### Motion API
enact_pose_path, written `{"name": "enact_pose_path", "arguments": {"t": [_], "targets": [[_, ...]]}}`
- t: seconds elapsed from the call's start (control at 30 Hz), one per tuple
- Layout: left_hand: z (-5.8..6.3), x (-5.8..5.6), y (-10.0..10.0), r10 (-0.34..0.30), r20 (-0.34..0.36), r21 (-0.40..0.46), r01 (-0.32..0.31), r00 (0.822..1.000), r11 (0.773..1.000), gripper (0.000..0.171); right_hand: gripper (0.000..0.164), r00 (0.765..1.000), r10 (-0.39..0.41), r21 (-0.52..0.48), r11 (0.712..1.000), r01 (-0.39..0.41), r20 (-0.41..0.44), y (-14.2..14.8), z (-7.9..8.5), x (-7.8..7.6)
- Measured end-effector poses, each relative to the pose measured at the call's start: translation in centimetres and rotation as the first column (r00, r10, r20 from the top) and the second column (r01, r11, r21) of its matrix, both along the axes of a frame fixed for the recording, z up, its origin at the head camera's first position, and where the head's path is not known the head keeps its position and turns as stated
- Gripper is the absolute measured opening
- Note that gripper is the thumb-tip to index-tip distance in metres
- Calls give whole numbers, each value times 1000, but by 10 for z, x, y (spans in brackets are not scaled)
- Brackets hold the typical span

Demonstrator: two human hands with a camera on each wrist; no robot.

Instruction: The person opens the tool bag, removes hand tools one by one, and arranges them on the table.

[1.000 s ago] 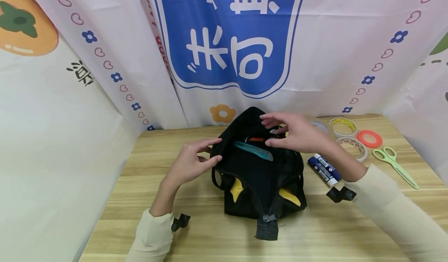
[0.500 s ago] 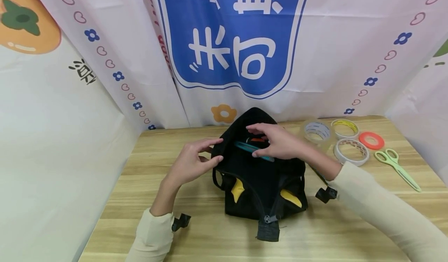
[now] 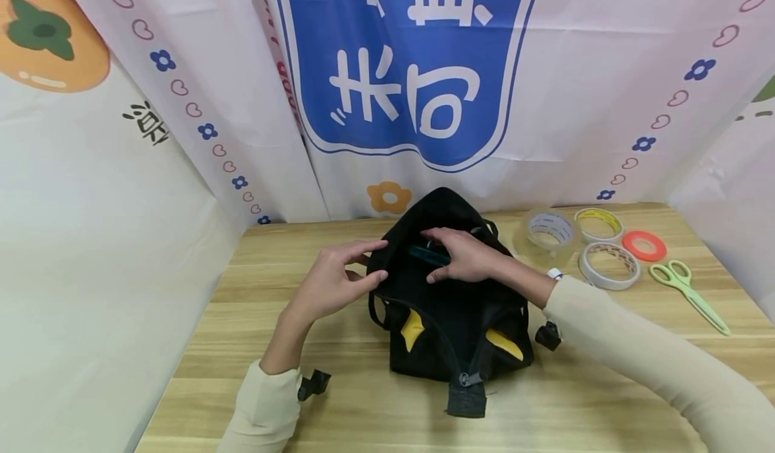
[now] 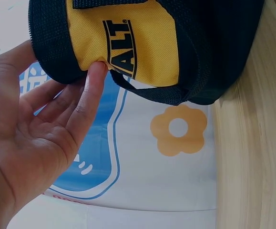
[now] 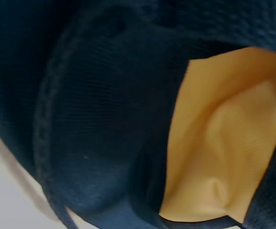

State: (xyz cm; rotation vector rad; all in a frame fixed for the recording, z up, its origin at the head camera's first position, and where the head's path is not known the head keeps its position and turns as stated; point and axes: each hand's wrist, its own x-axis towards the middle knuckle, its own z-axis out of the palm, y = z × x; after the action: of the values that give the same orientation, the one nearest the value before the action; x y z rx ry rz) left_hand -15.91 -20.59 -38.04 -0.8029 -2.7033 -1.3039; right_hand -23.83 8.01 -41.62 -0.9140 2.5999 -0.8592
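A black tool bag (image 3: 436, 295) with yellow patches lies unzipped, its mouth gaping. My left hand (image 3: 329, 274) holds the bag's left rim, thumb and index fingertip apart on it; in the left wrist view that hand (image 4: 47, 109) has one fingertip on the yellow lettered side. My right hand (image 3: 463, 254) reaches into the mouth, thumb and fingers spread on either side of a teal utility knife (image 3: 426, 256). Part of the knife is hidden by the hand. Only the bag's black cloth and a yellow patch (image 5: 219, 138) fill the right wrist view.
Right of the bag are a clear tape roll (image 3: 547, 231), a yellow-cored roll (image 3: 613, 219), a white roll (image 3: 605, 281), a red roll (image 3: 644, 246) and green scissors (image 3: 690, 295). A white cap (image 3: 555, 274) peeks past the right sleeve. A printed curtain (image 3: 545, 136) hangs behind.
My right hand has moved left and down into the bag, over the knife. The forearm now covers most of the blue glue sticks and uncovers the clear tape roll. My left hand stays put.
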Motion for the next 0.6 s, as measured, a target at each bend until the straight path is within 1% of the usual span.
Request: {"name": "enact_pose_path", "arguments": {"t": [0.17,0.3,0.5,0.6], "targets": [[0,0,0,1,2,0,-1,1000,1000,48,87,1000,-24,31,999,23,9,-4,-12,-3],[0,1,-1,3,2,0,-3,1000,1000,47,87,999,-40,50,998,39,27,-7,-17,-3],[1,1,-1,0,3,4,0,1000,1000,47,83,999,-45,75,996,44,17,-10,-24,-2],[1,1,-1,-1,2,-1,1,1000,1000,48,79,999,-50,66,997,50,-1,-10,-29,-1]]}}
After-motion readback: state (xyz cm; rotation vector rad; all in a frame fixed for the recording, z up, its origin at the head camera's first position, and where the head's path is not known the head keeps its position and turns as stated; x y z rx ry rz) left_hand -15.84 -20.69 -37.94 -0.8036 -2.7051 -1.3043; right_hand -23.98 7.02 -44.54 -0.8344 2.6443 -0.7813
